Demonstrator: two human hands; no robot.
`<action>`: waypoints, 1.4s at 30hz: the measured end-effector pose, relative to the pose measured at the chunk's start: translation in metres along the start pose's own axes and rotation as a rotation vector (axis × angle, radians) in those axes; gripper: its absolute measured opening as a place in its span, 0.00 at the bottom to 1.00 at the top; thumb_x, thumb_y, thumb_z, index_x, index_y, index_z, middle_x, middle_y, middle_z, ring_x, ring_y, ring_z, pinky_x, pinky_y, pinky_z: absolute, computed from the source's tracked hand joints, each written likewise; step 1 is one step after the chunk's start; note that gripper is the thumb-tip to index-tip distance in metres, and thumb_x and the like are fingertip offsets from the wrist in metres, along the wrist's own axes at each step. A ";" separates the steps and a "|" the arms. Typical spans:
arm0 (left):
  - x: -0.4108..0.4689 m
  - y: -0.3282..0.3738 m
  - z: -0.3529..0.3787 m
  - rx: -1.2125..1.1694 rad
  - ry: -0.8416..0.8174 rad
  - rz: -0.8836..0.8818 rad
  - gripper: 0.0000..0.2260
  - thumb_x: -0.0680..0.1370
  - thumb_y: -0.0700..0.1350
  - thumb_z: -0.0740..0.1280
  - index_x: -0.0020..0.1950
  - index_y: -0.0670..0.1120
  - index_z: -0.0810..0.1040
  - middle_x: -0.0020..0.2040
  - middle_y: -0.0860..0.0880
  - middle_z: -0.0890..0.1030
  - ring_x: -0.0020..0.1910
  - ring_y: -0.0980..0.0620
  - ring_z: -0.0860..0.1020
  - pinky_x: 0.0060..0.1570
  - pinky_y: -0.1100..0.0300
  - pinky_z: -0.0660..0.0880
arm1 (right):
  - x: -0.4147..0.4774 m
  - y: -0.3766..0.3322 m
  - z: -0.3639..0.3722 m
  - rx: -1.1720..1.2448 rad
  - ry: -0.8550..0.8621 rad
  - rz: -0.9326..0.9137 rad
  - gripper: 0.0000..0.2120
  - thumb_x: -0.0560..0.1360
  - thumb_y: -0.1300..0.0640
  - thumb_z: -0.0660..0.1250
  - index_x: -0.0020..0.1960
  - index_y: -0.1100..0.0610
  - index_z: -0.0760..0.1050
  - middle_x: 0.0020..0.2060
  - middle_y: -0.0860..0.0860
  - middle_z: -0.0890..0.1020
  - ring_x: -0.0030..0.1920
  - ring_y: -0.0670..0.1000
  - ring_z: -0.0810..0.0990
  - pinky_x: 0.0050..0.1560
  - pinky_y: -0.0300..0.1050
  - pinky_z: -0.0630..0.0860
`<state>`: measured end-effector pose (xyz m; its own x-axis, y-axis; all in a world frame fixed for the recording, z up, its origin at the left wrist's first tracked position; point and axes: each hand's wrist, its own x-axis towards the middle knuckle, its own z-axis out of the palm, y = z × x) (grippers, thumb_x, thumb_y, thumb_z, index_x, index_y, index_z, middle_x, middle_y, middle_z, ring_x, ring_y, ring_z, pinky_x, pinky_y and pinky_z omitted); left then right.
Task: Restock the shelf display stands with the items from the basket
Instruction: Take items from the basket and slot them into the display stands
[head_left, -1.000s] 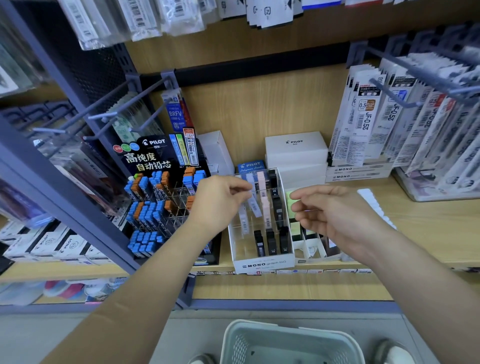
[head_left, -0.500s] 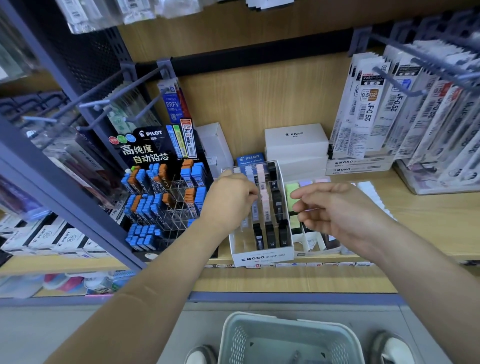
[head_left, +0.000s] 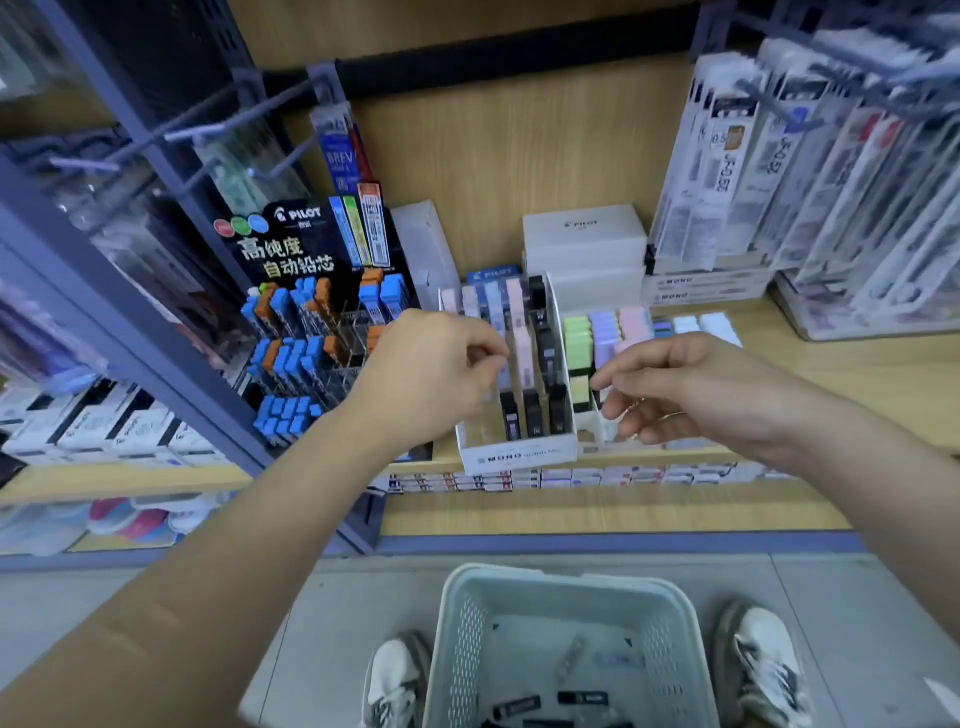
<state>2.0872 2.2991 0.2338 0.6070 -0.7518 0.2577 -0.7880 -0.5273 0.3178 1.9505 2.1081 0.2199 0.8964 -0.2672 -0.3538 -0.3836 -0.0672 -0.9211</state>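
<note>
Wooden stationery shelf (head_left: 831, 364), white MONO display stand (head_left: 519, 456) at its front edge, left hand (head_left: 431, 374) over the stand's left slots, grip pinched, contents too blurred to tell, right hand (head_left: 691, 389) just beside the stand's right wall, grip loosely curled, nothing seen in it, basket (head_left: 561, 574) on the floor below the shelf's front edge, black lead cases (head_left: 582, 698) inside.

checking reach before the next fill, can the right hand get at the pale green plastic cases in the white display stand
Probably yes: the right hand hovers right of the pale green plastic cases, fingertips almost at them, nothing between. Whether its grip is free is unclear.
</note>
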 end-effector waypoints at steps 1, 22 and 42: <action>-0.010 0.003 -0.002 -0.020 -0.056 0.002 0.06 0.77 0.44 0.68 0.49 0.49 0.84 0.43 0.55 0.83 0.39 0.61 0.77 0.47 0.65 0.74 | -0.004 0.004 0.000 -0.061 -0.028 0.006 0.08 0.80 0.63 0.63 0.50 0.59 0.81 0.38 0.55 0.84 0.35 0.49 0.81 0.37 0.41 0.79; -0.197 -0.052 0.305 -0.175 -1.072 -0.302 0.14 0.80 0.42 0.60 0.63 0.43 0.77 0.66 0.45 0.75 0.63 0.45 0.73 0.62 0.57 0.70 | 0.017 0.317 0.113 -0.496 -0.242 0.584 0.20 0.81 0.55 0.60 0.72 0.56 0.68 0.67 0.56 0.73 0.53 0.55 0.77 0.48 0.41 0.71; -0.242 -0.076 0.358 -0.167 -1.118 -0.371 0.11 0.74 0.46 0.68 0.54 0.44 0.79 0.54 0.43 0.81 0.54 0.45 0.77 0.53 0.56 0.73 | 0.030 0.406 0.175 -0.639 -0.438 0.411 0.02 0.73 0.57 0.69 0.41 0.54 0.79 0.43 0.54 0.83 0.43 0.53 0.79 0.42 0.44 0.71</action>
<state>1.9627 2.3792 -0.1797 0.3028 -0.5365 -0.7877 -0.5098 -0.7895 0.3418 1.8609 2.2409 -0.1935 0.6139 -0.0042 -0.7894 -0.6285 -0.6077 -0.4855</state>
